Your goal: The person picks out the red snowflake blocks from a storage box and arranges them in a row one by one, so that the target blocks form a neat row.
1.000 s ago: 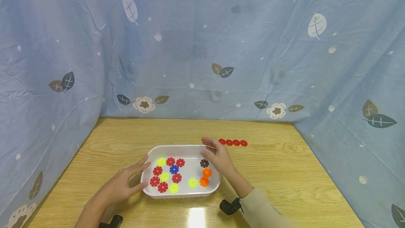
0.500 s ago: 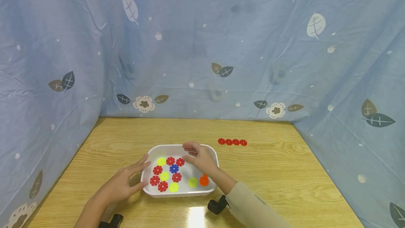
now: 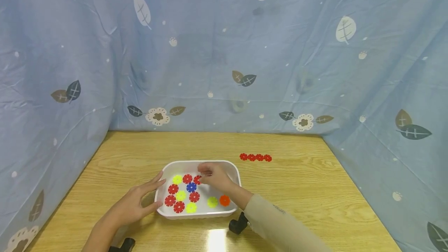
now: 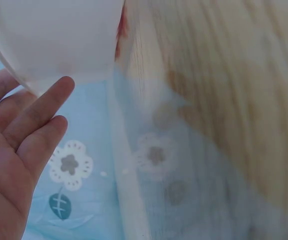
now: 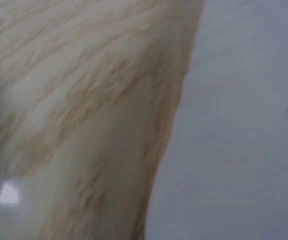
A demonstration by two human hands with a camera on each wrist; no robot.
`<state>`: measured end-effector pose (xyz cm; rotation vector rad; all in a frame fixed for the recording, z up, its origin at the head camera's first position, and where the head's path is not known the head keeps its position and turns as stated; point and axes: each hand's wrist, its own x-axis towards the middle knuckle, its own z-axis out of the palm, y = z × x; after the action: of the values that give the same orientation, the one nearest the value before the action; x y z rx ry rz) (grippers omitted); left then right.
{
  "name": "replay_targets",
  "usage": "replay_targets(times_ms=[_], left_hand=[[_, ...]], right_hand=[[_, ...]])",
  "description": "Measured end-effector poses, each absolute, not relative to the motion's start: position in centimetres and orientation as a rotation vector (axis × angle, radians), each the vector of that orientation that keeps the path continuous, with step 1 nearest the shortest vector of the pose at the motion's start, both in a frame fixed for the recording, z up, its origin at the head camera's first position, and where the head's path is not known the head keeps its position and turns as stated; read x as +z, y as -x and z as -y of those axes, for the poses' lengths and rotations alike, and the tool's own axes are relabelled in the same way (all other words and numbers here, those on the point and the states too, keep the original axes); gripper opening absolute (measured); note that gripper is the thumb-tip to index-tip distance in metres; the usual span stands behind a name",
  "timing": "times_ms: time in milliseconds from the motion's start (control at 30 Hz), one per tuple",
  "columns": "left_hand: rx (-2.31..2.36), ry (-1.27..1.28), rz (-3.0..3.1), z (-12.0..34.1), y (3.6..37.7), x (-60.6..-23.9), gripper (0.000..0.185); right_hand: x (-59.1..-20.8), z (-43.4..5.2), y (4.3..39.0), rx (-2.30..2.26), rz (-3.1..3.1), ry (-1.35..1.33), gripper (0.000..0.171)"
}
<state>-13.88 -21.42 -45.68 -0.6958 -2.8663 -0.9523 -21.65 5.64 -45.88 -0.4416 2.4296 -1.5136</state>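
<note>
Now right hand (image 3: 214,176) moved left, pinching red disc (image 3: 197,179) in tray (image 3: 196,214), left hand (image 3: 134,204) spread, unmoved.

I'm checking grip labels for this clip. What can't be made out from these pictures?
- Head view: whether the right hand pinches the red disc beneath its fingertips; too small.
- Right wrist view: hand and tray absent; only blurred wood.
- Left wrist view: the left hand is cut off by the edge.

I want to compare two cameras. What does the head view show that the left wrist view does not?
Only the head view shows the right hand reaching over a red disc in the tray, and the row of four red discs. Only the left wrist view shows the tray's underside close up. Both show the left hand, the white tray and the wooden table.
</note>
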Motion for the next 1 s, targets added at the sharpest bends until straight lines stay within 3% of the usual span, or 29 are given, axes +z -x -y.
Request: replay_targets(times_ms=[533, 1000], left_hand=[[-0.925, 0.727, 2.825, 21.6, 13.9, -46.0, 0.052], [-0.903, 0.752, 2.793, 21.5, 13.9, -46.0, 0.052]], right_hand=[[-47.3, -4.7, 21.6, -1.215, -2.671, 0.529, 0.043], [-47.6, -4.3, 21.4, -0.888, -2.841, 0.677, 0.03]])
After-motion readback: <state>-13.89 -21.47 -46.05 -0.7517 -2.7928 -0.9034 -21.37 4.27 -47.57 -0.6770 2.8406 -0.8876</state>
